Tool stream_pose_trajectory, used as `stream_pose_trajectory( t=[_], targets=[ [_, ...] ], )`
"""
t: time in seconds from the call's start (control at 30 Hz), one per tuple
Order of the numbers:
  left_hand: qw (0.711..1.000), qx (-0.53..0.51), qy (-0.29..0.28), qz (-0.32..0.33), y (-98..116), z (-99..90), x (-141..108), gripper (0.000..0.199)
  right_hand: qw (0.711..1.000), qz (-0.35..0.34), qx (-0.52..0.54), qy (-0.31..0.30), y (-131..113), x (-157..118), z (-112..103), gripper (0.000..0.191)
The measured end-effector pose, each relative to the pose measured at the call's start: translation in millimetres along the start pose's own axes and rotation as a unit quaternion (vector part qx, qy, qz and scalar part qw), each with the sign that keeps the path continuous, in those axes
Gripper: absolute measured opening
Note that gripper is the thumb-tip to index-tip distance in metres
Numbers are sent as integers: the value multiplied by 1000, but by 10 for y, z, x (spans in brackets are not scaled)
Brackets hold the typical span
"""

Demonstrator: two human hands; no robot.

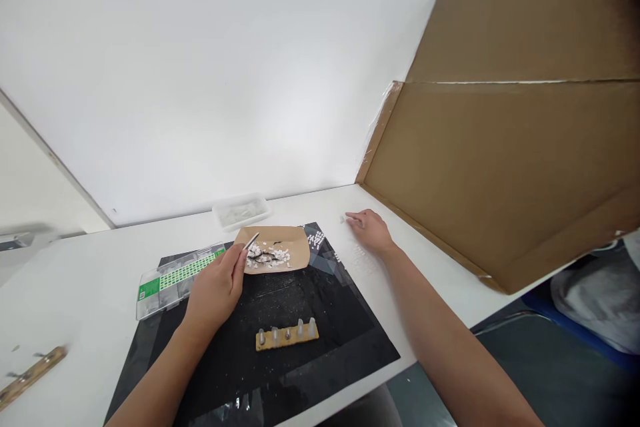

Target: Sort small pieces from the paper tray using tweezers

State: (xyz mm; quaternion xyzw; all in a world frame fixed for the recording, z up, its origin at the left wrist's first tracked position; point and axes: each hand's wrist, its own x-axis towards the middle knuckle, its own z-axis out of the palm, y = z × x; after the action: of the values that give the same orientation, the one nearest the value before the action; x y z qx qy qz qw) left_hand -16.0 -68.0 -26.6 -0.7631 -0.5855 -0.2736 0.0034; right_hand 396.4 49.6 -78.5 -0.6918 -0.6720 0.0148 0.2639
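My left hand (215, 290) is closed around slim metal tweezers (252, 241), held over the left end of a tan tray (299, 253). Small white pieces (280, 256) are heaped in that tray, beside dark thin strips. On the white table to the right, my right hand (371, 229) reaches out with its index finger extended. A tiny pale piece (343, 219) lies just off that fingertip; contact is hard to make out. Nearer to me, a wooden strip (287, 337) carries several upright pieces resembling clear nail tips (312, 327).
A black mat (320, 367) covers the table's middle. A clear case with a green label (150, 290) lies left, a translucent tub (242, 211) by the wall. Loose white squares (316, 239) sit at the mat's corner. Cardboard panels (500, 167) stand right; another wooden strip (35, 373) lies far left.
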Motion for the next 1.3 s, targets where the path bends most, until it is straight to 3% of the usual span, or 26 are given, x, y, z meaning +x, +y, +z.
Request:
stream_pose_trajectory(
  t=[0.13,0.53,0.8,1.0,1.3],
  targets=[
    [1000,-2,-1,-4,9,-1,-3,41,999,-40,32,8,-111,-10,2,37],
    [1000,-4,-5,-4,-1,24,-12,40,986,-150,29,-69,-383,-84,82,41],
    [1000,0,8,1,0,29,-11,41,987,-149,-3,-60,-476,6,159,23],
    [1000,-6,5,5,2,21,-8,40,990,-126,33,-51,-524,5,126,10],
    [1000,-7,11,13,3,36,-16,38,988,-108,107,-31,-502,-21,82,5]
  ],
)
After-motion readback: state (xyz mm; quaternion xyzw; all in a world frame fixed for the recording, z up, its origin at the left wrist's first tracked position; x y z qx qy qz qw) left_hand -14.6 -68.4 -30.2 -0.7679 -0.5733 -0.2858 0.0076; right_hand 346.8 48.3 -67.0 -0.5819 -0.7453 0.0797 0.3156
